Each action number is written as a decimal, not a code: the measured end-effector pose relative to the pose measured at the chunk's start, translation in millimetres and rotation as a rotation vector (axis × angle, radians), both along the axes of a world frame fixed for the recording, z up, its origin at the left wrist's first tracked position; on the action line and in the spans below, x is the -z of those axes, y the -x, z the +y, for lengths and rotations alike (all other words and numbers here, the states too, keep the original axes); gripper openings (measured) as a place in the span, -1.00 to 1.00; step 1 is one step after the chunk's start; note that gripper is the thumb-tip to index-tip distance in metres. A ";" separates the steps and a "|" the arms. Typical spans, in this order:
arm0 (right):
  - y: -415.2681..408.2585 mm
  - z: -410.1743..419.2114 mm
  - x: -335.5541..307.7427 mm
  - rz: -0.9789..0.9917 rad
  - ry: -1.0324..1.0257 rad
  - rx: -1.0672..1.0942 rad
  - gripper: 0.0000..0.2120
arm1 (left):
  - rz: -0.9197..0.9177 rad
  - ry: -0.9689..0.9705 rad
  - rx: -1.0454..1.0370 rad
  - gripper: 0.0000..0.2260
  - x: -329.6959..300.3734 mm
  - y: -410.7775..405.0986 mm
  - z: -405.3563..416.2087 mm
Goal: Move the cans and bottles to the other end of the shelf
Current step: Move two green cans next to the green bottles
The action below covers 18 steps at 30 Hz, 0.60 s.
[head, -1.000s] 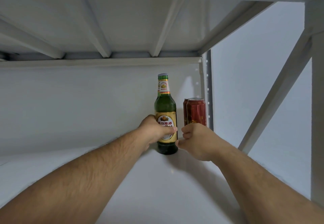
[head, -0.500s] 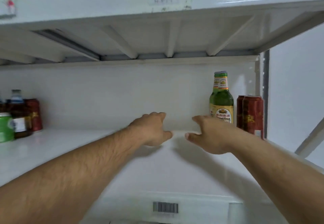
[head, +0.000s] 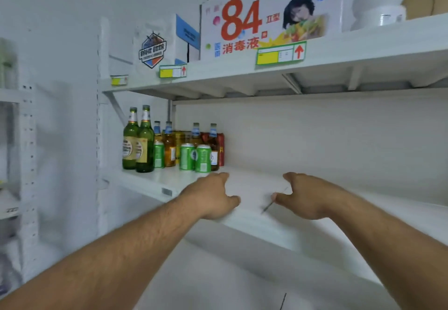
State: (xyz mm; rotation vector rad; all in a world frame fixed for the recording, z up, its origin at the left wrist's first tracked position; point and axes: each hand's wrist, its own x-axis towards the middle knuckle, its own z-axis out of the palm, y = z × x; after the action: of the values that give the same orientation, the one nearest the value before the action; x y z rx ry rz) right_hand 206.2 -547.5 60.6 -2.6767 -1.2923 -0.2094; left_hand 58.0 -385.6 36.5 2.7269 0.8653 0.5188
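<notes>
Green aluminium cans (head: pixel 195 157) crowd tall green glass bottles (head: pixel 138 140); our empty, loosely open left hand (head: pixel 213 197) and right hand (head: pixel 306 197) risk toppling neighbours.

On the upper white metal shelf (head: pixel 363 50) stand a white cardboard box printed with a red "84" (head: pixel 266 18), a smaller white box with a badge logo (head: pixel 155 45) and a white plastic jug (head: pixel 379 1). Yellow-and-white price tags (head: pixel 281 53) are clipped to its front edge.

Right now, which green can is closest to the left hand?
The rightmost green can, at the front of the cluster, just above the left hand; the other green cans stand farther left.
</notes>
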 end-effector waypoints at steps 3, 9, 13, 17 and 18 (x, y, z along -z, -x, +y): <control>34.2 38.3 3.1 0.000 0.004 -0.035 -0.25 | -0.009 0.029 -0.056 -0.27 7.3 43.0 29.8; 78.1 99.4 0.9 -0.006 0.023 -0.075 -0.27 | -0.069 0.113 -0.110 -0.26 17.0 91.6 79.5; 86.6 137.8 -1.3 -0.026 0.020 -0.098 -0.28 | -0.092 0.121 -0.142 -0.28 19.1 97.3 110.4; 77.8 174.9 2.8 -0.018 -0.002 -0.108 -0.30 | -0.117 0.143 -0.169 -0.26 20.9 84.1 145.6; 72.8 184.0 4.3 -0.015 -0.010 -0.111 -0.31 | -0.120 0.147 -0.174 -0.25 21.4 78.6 153.8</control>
State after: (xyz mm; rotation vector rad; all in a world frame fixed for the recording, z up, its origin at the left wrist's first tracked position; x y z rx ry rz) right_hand 133.4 -363.4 56.4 -2.5906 -1.4349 -0.2214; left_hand -20.5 -231.8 15.2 2.4746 1.0703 0.6196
